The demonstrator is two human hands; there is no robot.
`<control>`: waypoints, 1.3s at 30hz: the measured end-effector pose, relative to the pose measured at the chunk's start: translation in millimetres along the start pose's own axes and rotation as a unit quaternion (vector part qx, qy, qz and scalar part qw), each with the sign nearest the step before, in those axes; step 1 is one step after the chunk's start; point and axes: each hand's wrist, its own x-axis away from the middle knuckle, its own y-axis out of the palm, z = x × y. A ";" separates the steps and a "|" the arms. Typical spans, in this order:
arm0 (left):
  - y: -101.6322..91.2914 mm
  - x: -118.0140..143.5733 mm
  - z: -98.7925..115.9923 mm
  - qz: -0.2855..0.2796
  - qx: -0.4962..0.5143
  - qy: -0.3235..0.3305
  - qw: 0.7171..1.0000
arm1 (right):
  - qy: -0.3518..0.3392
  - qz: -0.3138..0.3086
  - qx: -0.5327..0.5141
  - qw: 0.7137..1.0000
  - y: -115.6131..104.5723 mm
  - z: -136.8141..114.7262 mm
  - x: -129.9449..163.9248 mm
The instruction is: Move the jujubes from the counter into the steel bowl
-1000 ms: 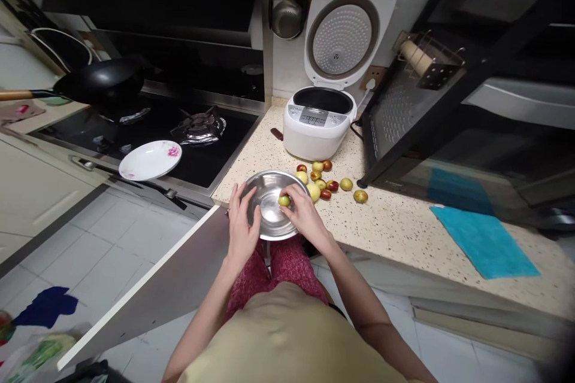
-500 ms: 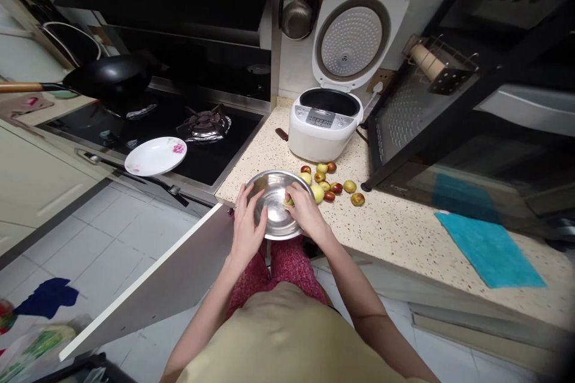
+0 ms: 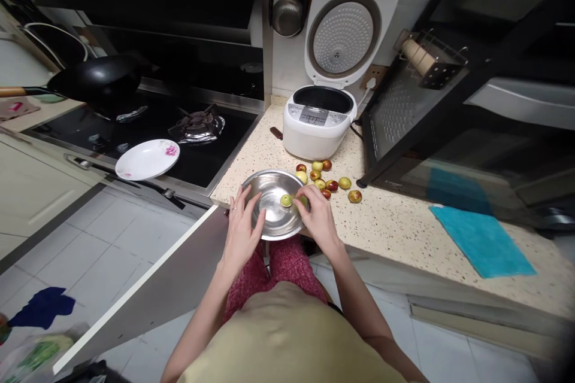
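Note:
A shiny metal bowl (image 3: 275, 230) sits at the counter's front edge, part of it overhanging. My left hand (image 3: 242, 228) grips its left rim, with the thumb and index finger over the inside. One green jujube (image 3: 286, 200) lies in the bowl. My right hand (image 3: 318, 215) is over the bowl's right rim, thumb and fingers apart, just beside that fruit. Behind it on the counter are several green and red-brown jujubes (image 3: 332, 185), some partly hidden by my right hand.
A white rice cooker (image 3: 309, 142) stands behind the fruit, lid up. Right of it is a black oven (image 3: 431, 161) and a turquoise cloth (image 3: 487, 245). A flowered plate (image 3: 146, 160) rests by the hob's front edge, near a wok (image 3: 96, 78). An open cabinet door (image 3: 148, 293) juts out below.
My right hand has let go of the green jujube, which now lies in the bowl, and has drawn back to the right. My left hand stays on the rim. The view has shifted slightly.

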 end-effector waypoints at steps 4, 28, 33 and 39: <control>-3.4 -0.4 2.4 -0.011 0.003 0.004 1.000 | 0.047 0.131 0.038 0.990 -20.2 24.2 23.2; -11.6 1.2 20.7 0.009 0.015 0.066 0.998 | 0.140 0.168 0.178 0.959 -41.3 97.9 40.9; -9.4 2.1 21.2 0.004 0.017 0.076 0.997 | 0.150 0.162 0.161 0.962 -40.8 94.2 42.4; -7.6 2.4 22.6 -0.003 0.031 0.076 0.997 | 0.118 0.173 0.107 0.972 -34.0 74.8 43.2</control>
